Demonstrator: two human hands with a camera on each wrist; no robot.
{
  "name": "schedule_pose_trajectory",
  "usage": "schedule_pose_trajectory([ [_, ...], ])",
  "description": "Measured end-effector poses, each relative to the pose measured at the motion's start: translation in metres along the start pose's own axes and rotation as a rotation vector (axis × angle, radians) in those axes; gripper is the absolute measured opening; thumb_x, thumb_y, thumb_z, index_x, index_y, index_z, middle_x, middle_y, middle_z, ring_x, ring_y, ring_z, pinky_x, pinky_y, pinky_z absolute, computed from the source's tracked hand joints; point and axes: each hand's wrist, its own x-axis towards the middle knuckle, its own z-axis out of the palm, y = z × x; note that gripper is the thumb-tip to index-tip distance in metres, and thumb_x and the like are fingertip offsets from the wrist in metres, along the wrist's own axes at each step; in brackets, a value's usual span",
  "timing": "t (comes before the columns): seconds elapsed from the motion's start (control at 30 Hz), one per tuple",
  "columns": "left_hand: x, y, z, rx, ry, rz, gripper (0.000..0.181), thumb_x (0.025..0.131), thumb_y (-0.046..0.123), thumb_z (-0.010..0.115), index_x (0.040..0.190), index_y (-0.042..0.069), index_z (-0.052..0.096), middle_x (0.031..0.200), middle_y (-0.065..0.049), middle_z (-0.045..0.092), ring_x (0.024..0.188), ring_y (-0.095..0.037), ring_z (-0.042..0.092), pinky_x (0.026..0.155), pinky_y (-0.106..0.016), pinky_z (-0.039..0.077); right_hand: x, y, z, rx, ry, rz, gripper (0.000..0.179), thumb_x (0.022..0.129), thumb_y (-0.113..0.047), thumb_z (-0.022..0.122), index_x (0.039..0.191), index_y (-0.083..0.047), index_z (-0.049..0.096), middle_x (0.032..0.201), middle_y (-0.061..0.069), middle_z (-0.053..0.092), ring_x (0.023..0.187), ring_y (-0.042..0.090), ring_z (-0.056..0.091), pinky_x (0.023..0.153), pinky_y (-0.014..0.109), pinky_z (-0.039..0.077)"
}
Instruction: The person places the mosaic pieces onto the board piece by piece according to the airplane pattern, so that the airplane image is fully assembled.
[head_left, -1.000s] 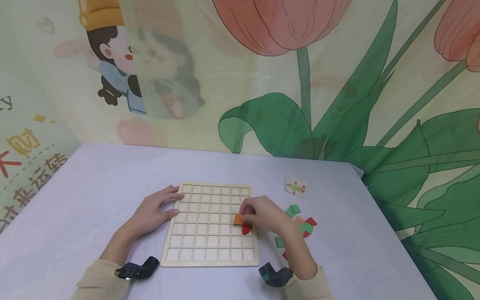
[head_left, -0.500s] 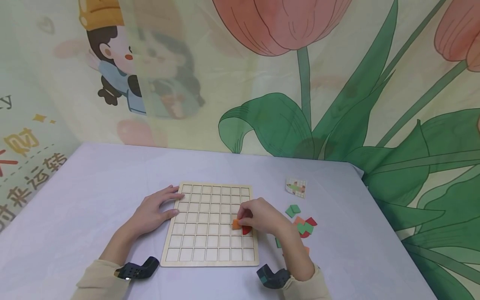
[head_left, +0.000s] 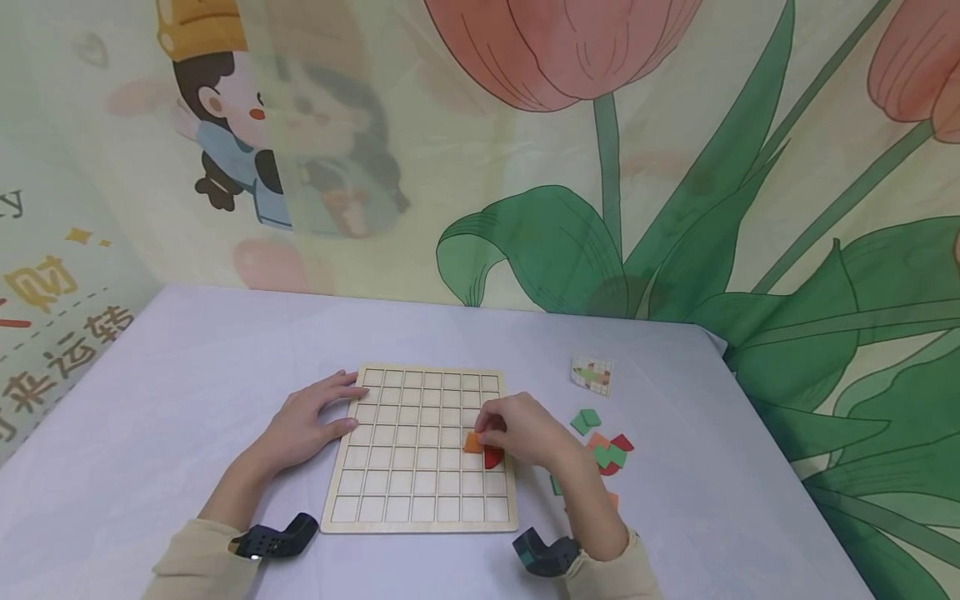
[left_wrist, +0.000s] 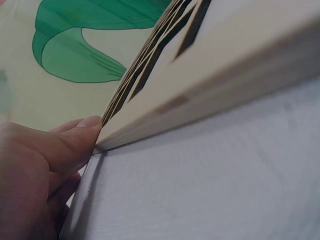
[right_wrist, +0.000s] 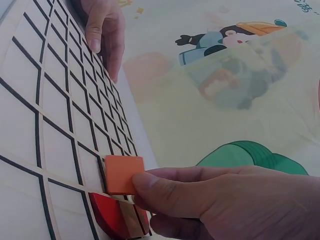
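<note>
My right hand (head_left: 517, 429) pinches an orange square tile (right_wrist: 122, 175) by one edge, between thumb and fingers. The tile stays close over the right part of a wooden grid board (head_left: 420, 527). Just beside it, under the fingers, a red tile with a rounded edge (head_left: 492, 459) lies at the board's right side; the hand partly covers it in the head view. My left hand (head_left: 303, 421) rests at the board's left edge, its thumb (left_wrist: 82, 135) right at the rim and its fingers stretched onto the frame.
Right of the board lie loose green tiles (head_left: 585, 421), red tiles (head_left: 622, 442) and orange pieces, some partly behind the right forearm. A small printed pattern card (head_left: 592, 376) lies farther back. The white-covered table (head_left: 247, 333) meets a printed wall cloth behind.
My right hand has shifted slightly left with the orange tile, which dipped toward the near side and then came back up a little. The left hand has kept its place.
</note>
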Motion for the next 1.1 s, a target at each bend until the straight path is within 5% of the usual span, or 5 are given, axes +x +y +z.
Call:
schedule_pose_trajectory([
  [0.2,0.0002,0.0005,0.0004,0.002,-0.001,-0.004,0.044,0.084,0.021,0.069,0.126,0.013,0.060,0.146,-0.013,0.044,0.140,-0.038,0.030,0.109,-0.064,0.018,0.0025,0.0010,0.0013,-0.048,0.085,0.001,0.004,0.086,-0.016,0.070,0.087,-0.019,0.067,0.073,-0.011,0.060,0.068,0.008,0.054,0.062,0.020,0.047],
  [0.5,0.0001,0.0010,0.0003,0.009,-0.001,-0.002,0.044,0.084,0.020,0.069,0.126,0.012,0.060,0.146,-0.014,0.044,0.140,-0.039,0.030,0.109,-0.064,0.018,0.0041,0.0006,0.0022,-0.076,0.105,-0.001,0.005,0.085,-0.015,0.071,0.087,-0.018,0.068,0.073,-0.011,0.062,0.068,0.008,0.054,0.063,0.019,0.047],
  [1.1,-0.0003,0.0015,0.0004,0.004,0.001,0.005,0.044,0.084,0.020,0.069,0.126,0.011,0.061,0.146,-0.013,0.045,0.140,-0.039,0.031,0.110,-0.063,0.021,0.0004,-0.0036,0.0012,0.002,-0.021,0.010,0.007,0.084,-0.016,0.072,0.080,-0.020,0.068,0.072,-0.009,0.062,0.068,0.008,0.056,0.063,0.018,0.050],
])
